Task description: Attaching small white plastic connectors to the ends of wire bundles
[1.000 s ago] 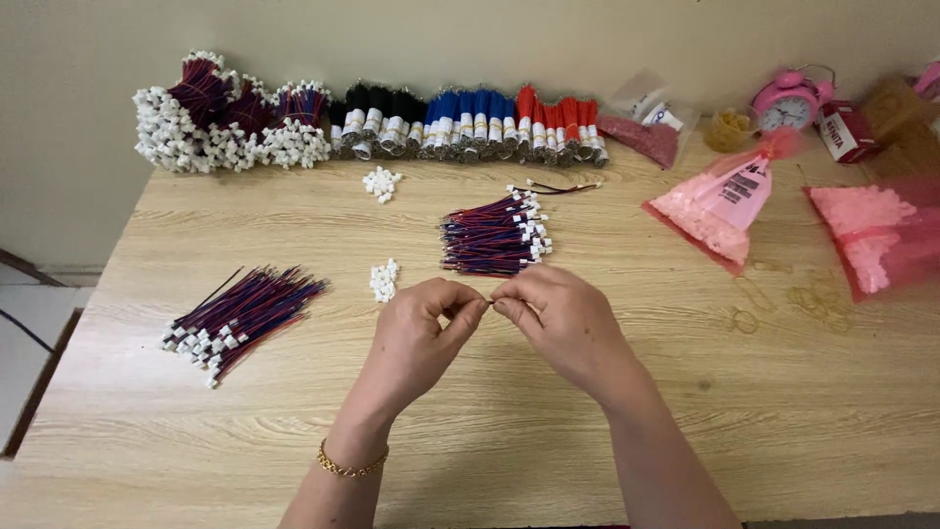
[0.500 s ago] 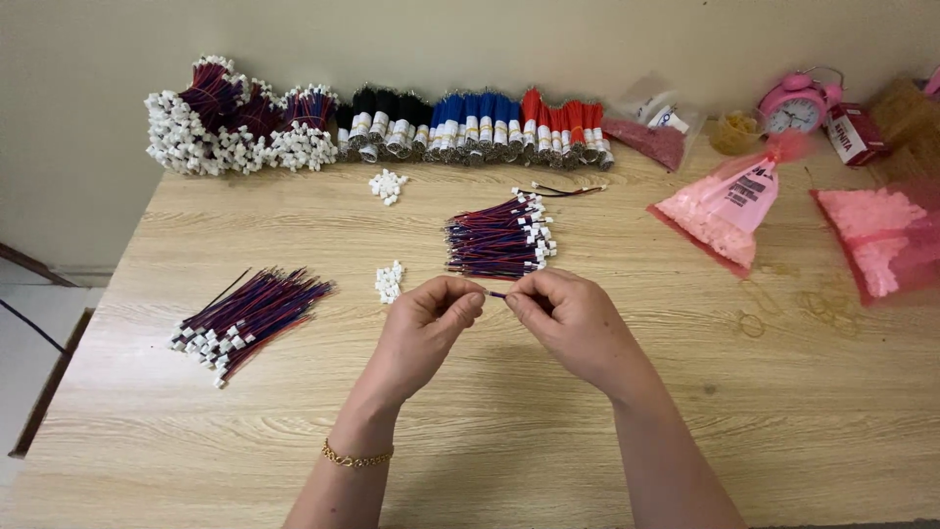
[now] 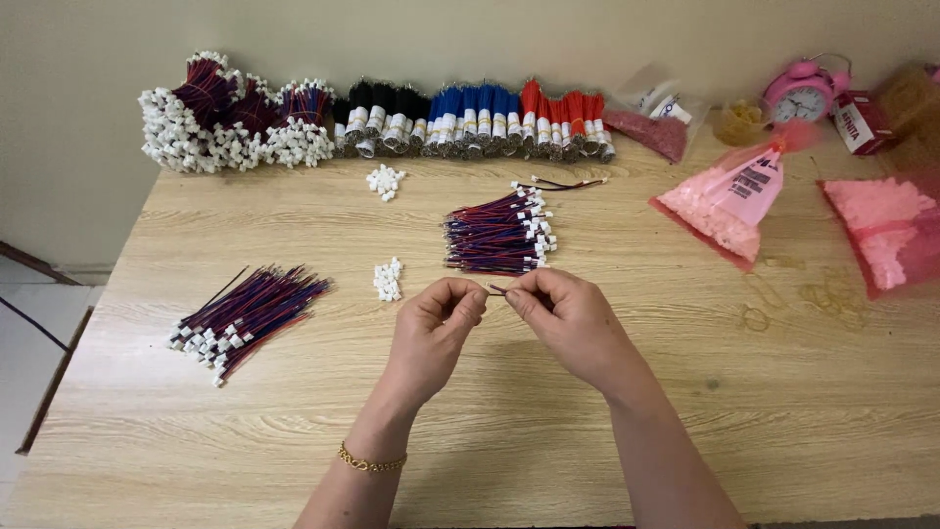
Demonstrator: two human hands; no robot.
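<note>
My left hand (image 3: pixel 443 323) and my right hand (image 3: pixel 563 313) meet over the middle of the wooden table (image 3: pixel 490 460), pinching a short red-and-dark wire (image 3: pixel 496 290) between their fingertips. Whether the left fingers also hold a small white connector is hidden. Just beyond the hands lies a pile of red and blue wires with white connectors (image 3: pixel 497 233). A little heap of loose white connectors (image 3: pixel 388 279) sits to the left of my left hand. Another pile of wired leads (image 3: pixel 245 315) lies at the left.
Along the wall stand bundled wires in red, blue and black (image 3: pixel 480 120) and heaps of leads with white plugs (image 3: pixel 215 118). More loose connectors (image 3: pixel 385 180) lie behind. Pink bags (image 3: pixel 729 201) (image 3: pixel 886 235), rubber bands (image 3: pixel 832 292) and a pink alarm clock (image 3: pixel 803 93) occupy the right.
Both hands stayed together over the table's middle, the fingers working slightly on the wire. The view shifted a little; the piles have not moved.
</note>
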